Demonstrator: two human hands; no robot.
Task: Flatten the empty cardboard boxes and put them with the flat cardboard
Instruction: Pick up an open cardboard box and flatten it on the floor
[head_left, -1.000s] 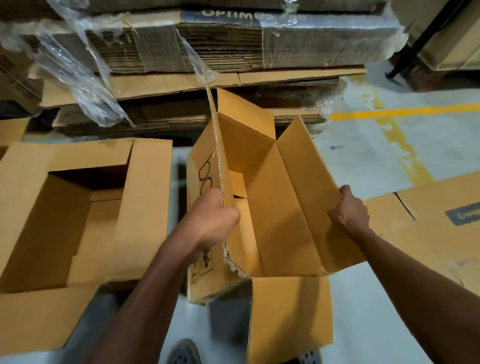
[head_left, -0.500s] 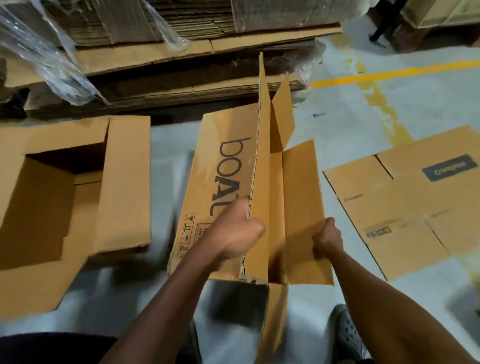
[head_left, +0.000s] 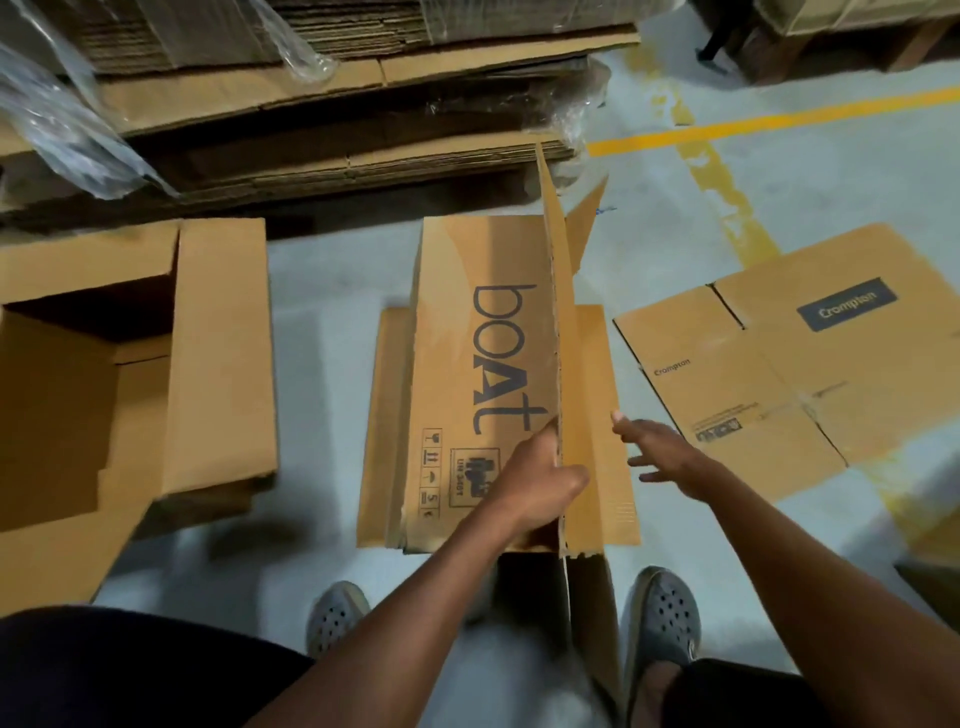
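Observation:
A brown box printed "boAt" (head_left: 467, 364) lies folded nearly flat on the grey floor in the middle of the head view. My left hand (head_left: 540, 478) grips its upright torn edge near the front. Just to the right, my right hand (head_left: 662, 454) hovers off the cardboard with fingers spread, holding nothing. A flattened "Crompton" box (head_left: 789, 364) lies on the floor to the right. An open, still-standing box (head_left: 218, 364) sits at the left. Stacks of flat cardboard (head_left: 337, 104) wrapped in torn plastic run along the back.
My two grey clogs (head_left: 660, 618) stand at the near end of the boAt box. A yellow floor line (head_left: 779, 119) crosses the back right. A wooden pallet with more cardboard (head_left: 831, 31) stands in the far right corner.
The boAt box has collapsed from an open shape to nearly flat, tilting leftward. My right hand has let go of its right panel and opened. My left hand keeps its grip.

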